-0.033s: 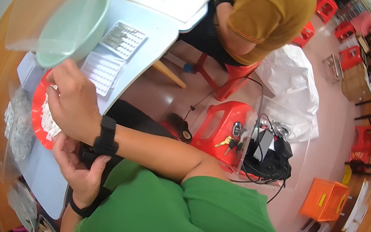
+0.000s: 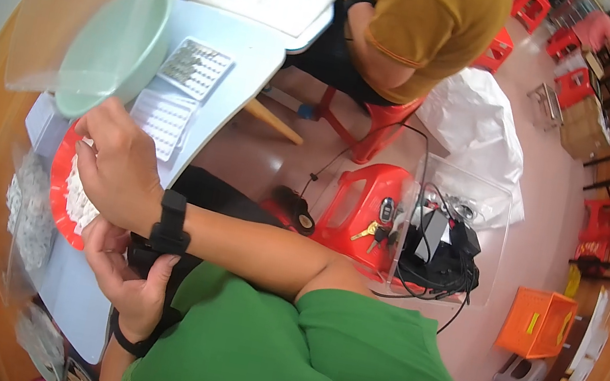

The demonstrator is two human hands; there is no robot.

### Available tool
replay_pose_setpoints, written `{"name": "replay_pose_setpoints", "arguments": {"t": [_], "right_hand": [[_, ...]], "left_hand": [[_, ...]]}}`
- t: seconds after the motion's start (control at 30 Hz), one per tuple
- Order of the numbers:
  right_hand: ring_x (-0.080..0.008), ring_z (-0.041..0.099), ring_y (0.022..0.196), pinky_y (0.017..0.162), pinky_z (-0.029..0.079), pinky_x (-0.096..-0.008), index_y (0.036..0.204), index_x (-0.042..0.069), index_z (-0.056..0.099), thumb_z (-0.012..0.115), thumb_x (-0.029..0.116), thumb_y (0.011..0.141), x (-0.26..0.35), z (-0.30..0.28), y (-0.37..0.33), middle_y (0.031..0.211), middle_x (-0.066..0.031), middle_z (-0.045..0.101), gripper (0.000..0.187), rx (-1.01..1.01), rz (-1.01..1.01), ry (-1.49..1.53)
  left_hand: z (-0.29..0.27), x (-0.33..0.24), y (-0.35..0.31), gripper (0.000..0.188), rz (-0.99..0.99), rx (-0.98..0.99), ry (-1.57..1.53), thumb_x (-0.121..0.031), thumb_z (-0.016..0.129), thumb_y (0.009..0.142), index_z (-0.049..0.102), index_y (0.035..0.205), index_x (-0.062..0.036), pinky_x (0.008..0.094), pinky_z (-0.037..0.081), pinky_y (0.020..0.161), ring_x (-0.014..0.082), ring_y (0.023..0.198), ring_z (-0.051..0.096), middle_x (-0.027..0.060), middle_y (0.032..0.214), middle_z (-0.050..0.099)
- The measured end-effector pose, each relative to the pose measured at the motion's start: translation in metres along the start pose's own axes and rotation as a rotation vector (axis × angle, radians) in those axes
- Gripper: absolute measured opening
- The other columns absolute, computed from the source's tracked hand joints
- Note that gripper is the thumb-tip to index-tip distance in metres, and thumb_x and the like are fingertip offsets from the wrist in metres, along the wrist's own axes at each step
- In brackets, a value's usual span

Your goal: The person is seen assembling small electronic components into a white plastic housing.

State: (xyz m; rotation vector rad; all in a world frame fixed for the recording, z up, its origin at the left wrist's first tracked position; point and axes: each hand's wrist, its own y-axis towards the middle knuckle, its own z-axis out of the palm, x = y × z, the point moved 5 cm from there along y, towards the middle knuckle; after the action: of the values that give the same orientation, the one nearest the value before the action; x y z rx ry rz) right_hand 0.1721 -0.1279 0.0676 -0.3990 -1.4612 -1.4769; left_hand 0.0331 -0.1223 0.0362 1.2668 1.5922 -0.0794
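My right hand hangs with loosely curled fingers over a red scalloped plate of small white pieces. I see nothing in its fingers, though the tips are partly hidden. A black strap with a small block circles my right wrist. Below it, my left hand is bent around the dark underside of this wrist strap, its thumb raised beside the strap. Beyond my right hand lie two white trays with rows of small pits; the farther tray holds many dark bits, the nearer tray shows dots.
A pale green basin and a clear plastic sheet stand at the table's left. Bags of white pieces lie nearer. A co-worker in a brown shirt sits across. On the right, a red stool carries keys beside a clear box of cables.
The view has shifted slightly, so the table and co-worker sit a little farther left. Both my hands keep the same pose.
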Motion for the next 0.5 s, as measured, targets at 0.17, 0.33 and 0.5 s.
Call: {"name": "replay_pose_setpoints", "arguments": {"t": [0.17, 0.33, 0.5], "right_hand": [[-0.0337, 0.058, 0.074, 0.064, 0.046, -0.0403, 0.084, 0.000, 0.054, 0.057, -0.003, 0.075, -0.010, -0.022, 0.009, 0.086, -0.0158, 0.053, 0.010, -0.053, 0.067, -0.048], [-0.0333, 0.058, 0.074, 0.064, 0.046, -0.0408, 0.084, 0.001, 0.053, 0.057, -0.002, 0.077, -0.027, -0.042, 0.010, 0.087, -0.0148, 0.054, 0.009, -0.080, 0.168, -0.083], [-0.0345, 0.057, 0.074, 0.064, 0.046, -0.0418, 0.085, 0.001, 0.053, 0.056, -0.001, 0.078, -0.036, -0.047, 0.000, 0.087, -0.0141, 0.054, 0.008, -0.043, 0.186, -0.123]], "left_hand": [[0.022, -0.021, 0.005, 0.069, 0.312, 0.044, 0.320, -0.010, 0.082, 0.068, 0.044, 0.123, 0.0029, 0.0433, 0.043, 0.088, 0.0353, 0.103, 0.052, 0.0184, 0.114, 0.051], [0.038, -0.020, 0.007, 0.065, 0.281, 0.095, 0.306, -0.004, 0.079, 0.067, 0.046, 0.122, 0.0033, 0.0426, 0.044, 0.086, 0.0354, 0.097, 0.054, 0.0191, 0.108, 0.053], [0.046, -0.026, 0.008, 0.064, 0.295, 0.056, 0.322, 0.002, 0.072, 0.062, 0.046, 0.121, 0.0029, 0.0415, 0.046, 0.079, 0.0340, 0.089, 0.055, 0.0173, 0.101, 0.054]]}}
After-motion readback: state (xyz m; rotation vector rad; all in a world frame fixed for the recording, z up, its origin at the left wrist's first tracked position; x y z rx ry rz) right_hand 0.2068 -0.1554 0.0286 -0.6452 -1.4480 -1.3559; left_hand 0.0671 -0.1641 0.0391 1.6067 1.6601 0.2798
